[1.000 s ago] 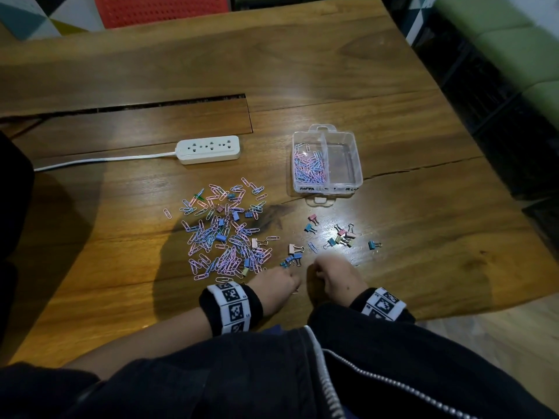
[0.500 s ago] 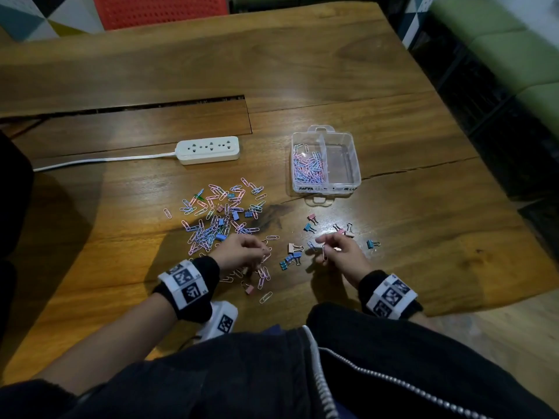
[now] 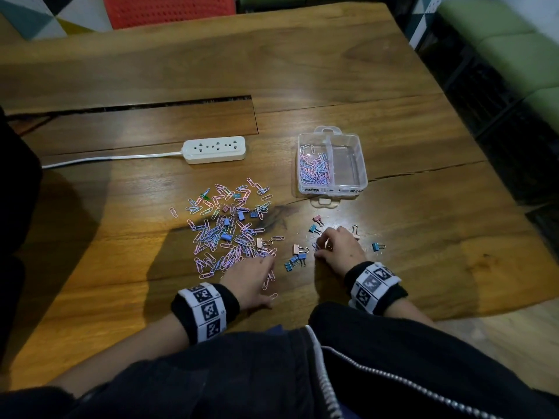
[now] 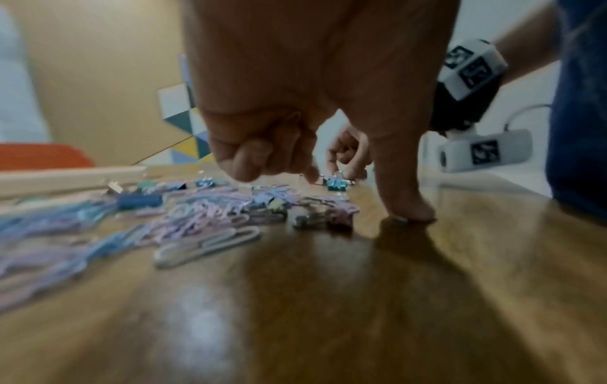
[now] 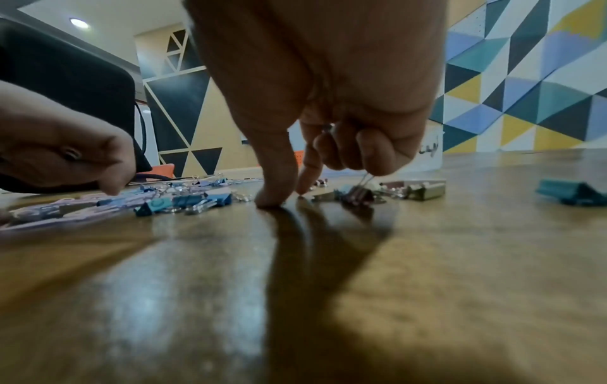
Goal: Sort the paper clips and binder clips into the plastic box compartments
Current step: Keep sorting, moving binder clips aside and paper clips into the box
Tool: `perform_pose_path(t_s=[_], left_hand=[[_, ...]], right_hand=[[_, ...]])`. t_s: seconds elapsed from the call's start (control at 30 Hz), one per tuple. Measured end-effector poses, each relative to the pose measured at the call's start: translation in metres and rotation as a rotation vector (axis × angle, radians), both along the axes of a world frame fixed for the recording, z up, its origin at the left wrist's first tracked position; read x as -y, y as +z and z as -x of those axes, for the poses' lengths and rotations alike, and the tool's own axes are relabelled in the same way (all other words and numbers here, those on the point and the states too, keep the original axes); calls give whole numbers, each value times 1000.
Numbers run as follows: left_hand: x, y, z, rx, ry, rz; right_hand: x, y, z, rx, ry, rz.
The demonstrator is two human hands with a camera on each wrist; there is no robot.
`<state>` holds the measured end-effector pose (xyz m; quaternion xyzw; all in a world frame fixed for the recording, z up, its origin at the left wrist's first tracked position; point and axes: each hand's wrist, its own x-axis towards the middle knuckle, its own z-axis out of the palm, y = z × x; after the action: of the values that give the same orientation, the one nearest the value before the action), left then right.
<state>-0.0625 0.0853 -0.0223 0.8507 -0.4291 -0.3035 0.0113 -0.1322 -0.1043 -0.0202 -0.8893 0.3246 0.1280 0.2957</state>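
Observation:
The clear plastic box (image 3: pixel 348 189) stands beyond the clips; its left compartment holds paper clips (image 3: pixel 314 169) and its right one looks empty. A loose pile of pink and blue paper clips (image 3: pixel 225 234) lies left of centre. My left hand (image 3: pixel 251 278) sits at the pile's near edge, fingers curled under, thumb (image 4: pixel 405 205) pressing the table; no clip shows in it. My right hand (image 3: pixel 337 246) is among scattered binder clips (image 3: pixel 295 261) and pinches a binder clip (image 5: pixel 358 193) by its wire handles, thumb (image 5: pixel 276 187) on the wood.
A white power strip (image 3: pixel 214 149) with its cord lies behind the pile. A long slot (image 3: pixel 136 104) cuts the wooden table (image 3: pixel 438 237) at the back left. More binder clips (image 3: pixel 376 246) lie right of my right hand. An orange chair (image 3: pixel 169 7) stands beyond the far edge.
Both hands came forward from the near table edge to the clips. Since then the left hand has drawn back to the pile's near edge; the right stays among the binder clips.

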Motion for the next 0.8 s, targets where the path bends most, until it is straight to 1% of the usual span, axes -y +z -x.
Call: perform_pose_path(t_s=[0.13, 0.23, 0.3, 0.33, 0.37, 0.4, 0.47, 0.5, 0.53, 0.57, 0.6, 0.67, 0.7, 0.73, 0.8], left_hand=[[-1, -4, -9, -15, 205, 68], [-1, -2, -19, 21, 246, 89], [-1, 0, -23, 53, 263, 110], [-1, 0, -24, 53, 268, 118], [-1, 0, -24, 39, 272, 120], [0, 0, -24, 11, 272, 123], [0, 1, -25, -42, 253, 127], [1, 1, -26, -47, 227, 123], [2, 1, -27, -39, 196, 113], [3, 2, -29, -25, 168, 103], [4, 2, -30, -13, 150, 97], [8, 1, -33, -13, 150, 100], [9, 1, -34, -15, 155, 105], [11, 0, -35, -12, 160, 109], [15, -1, -36, 13, 158, 108]], right_hand=[[4, -4, 6, -16, 21, 4], [7, -3, 7, -73, 53, 3], [7, 2, 5, -39, 41, -20], [7, 5, 4, 11, 10, -72], [5, 9, 2, 77, -41, -186], [4, 13, 1, 151, -105, -368], [0, 20, -1, 272, -220, -816], [-3, 21, -2, 273, -247, -989], [-6, 21, -3, 229, -234, -1093], [-9, 21, -5, 146, -182, -1137], [-13, 20, -7, 38, -98, -1132], [-22, 19, -9, -183, 77, -1022], [-26, 17, -10, -246, 115, -964], [-30, 15, -10, -271, 107, -926], [-34, 12, -11, -238, 53, -850]])
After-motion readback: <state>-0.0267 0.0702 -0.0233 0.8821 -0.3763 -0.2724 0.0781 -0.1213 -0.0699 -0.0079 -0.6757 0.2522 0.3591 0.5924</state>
